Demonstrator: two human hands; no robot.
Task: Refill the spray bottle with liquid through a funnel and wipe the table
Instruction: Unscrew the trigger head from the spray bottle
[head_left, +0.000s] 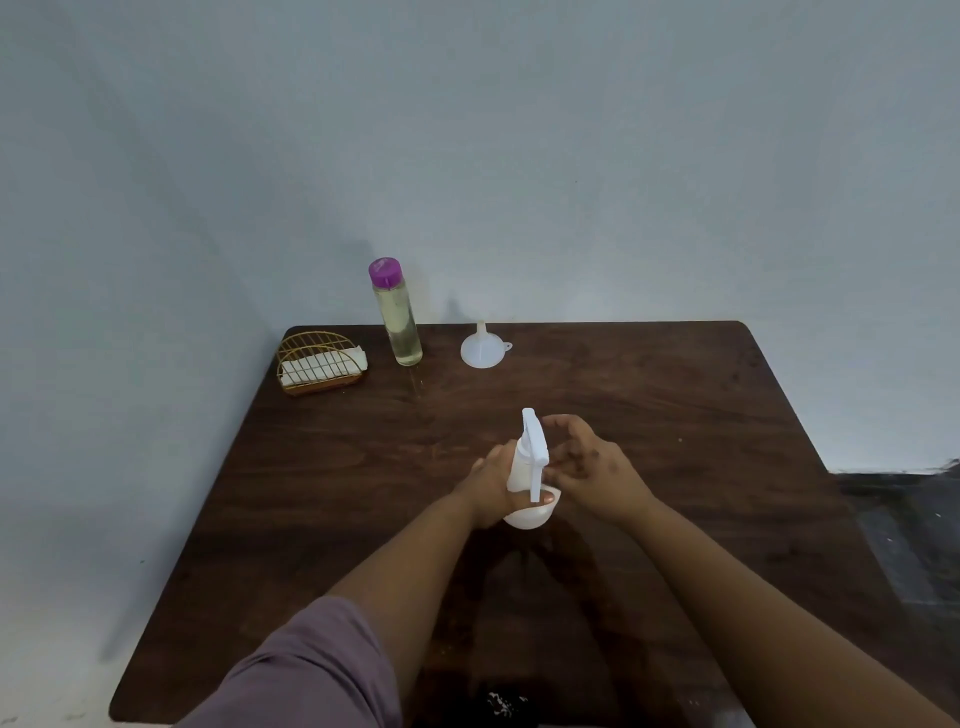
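White plastic spray bottle (522, 470): the landmark item, standing near the middle of the dark wooden table (675, 395), its trigger head uppermost and its rounded base showing below the hands. The bottle wall is opaque; its fill level cannot be told.

Left hand (491, 486): wrapped round the bottle body from the left, thumb across the lower front, gripping it. A mauve sleeve (311, 670) covers the upper arm nearer the camera.

Right hand (584, 462): touching the right side of the bottle at the neck under the trigger head, fingers curled in towards it. Whether they clasp the collar or only rest against it cannot be told.

Funnel (482, 349): translucent white, beyond the spray bottle and slightly left of it, near the table's far edge; set mouth down with the spout pointing up, a small tab at its rim on the right.

Refill bottle (397, 314): tall, clear, upright, with a purple cap and pale yellowish liquid filling most of it; beyond and left of the spray bottle, just left of the funnel, apart from it.

Wire holder (319, 364): gold-coloured, arched, at the far left corner, left of the refill bottle.

White cloth (324, 366): folded, lying inside the wire holder.
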